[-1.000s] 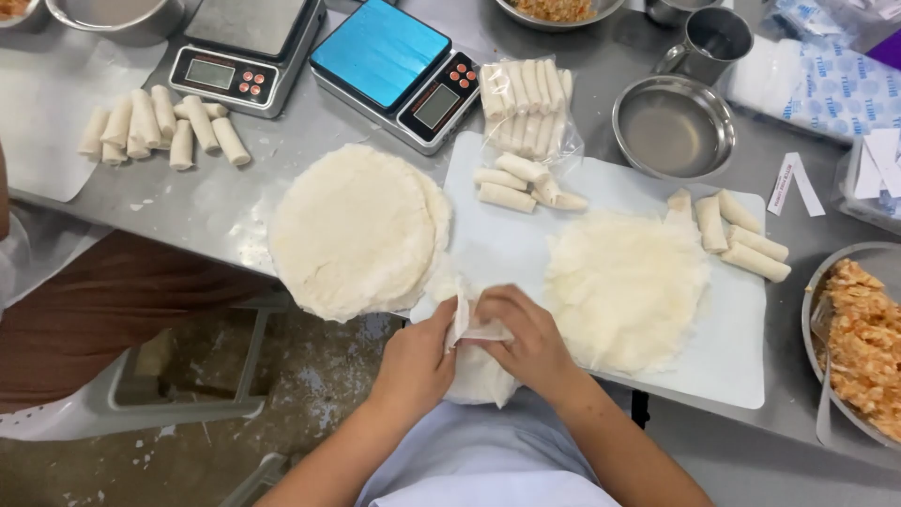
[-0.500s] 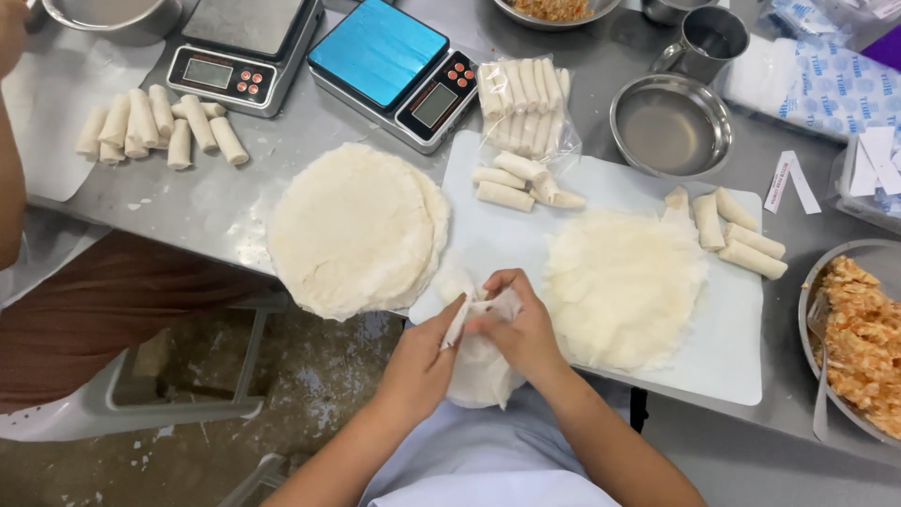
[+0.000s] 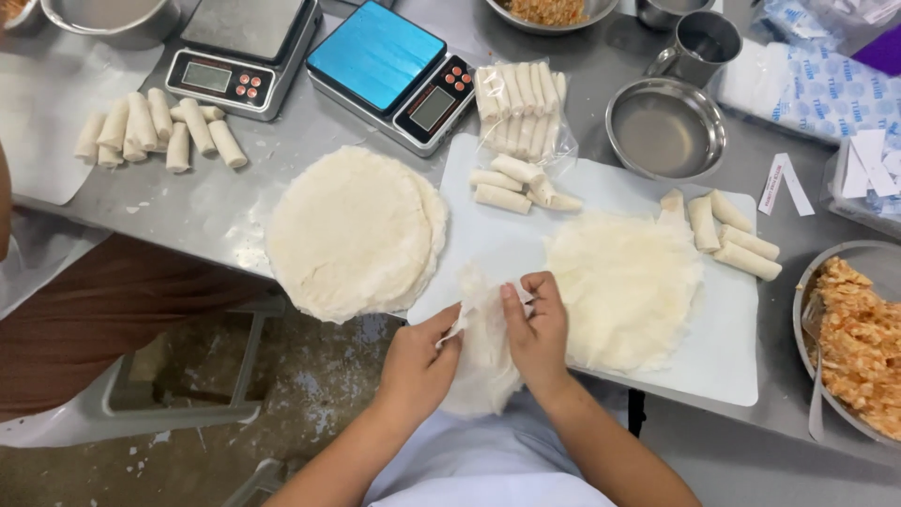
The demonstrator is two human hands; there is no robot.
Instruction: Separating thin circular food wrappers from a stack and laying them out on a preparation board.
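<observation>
Standing by the steel desk, I see at its far left a loose pile of finished rolls lying in front of a grey scale, and just to the right of that a second scale with a blue top. Below them a round stack of wrappers rests on the desk, its lower edge hanging slightly past the rim. Next comes the person's left hand, its grip pinched on the left edge of a thin, crumpled wrapper sheet, which hangs at the near edge of the desk, over the person's lap and partly on the white cutting board. The right hand grasps the same sheet from the right side, fingers curled over it, so both hands touch it and sit close together. Above them on the board lie a few loose rolls, with a clear bag of rolls just behind. Further right a single spread wrapper lies flat on the board, just beside the right hand. Past it lie more rolls, with a shallow metal bowl and a metal cup behind them. At the far right edge a metal tray of orange filling holds a spoon.
</observation>
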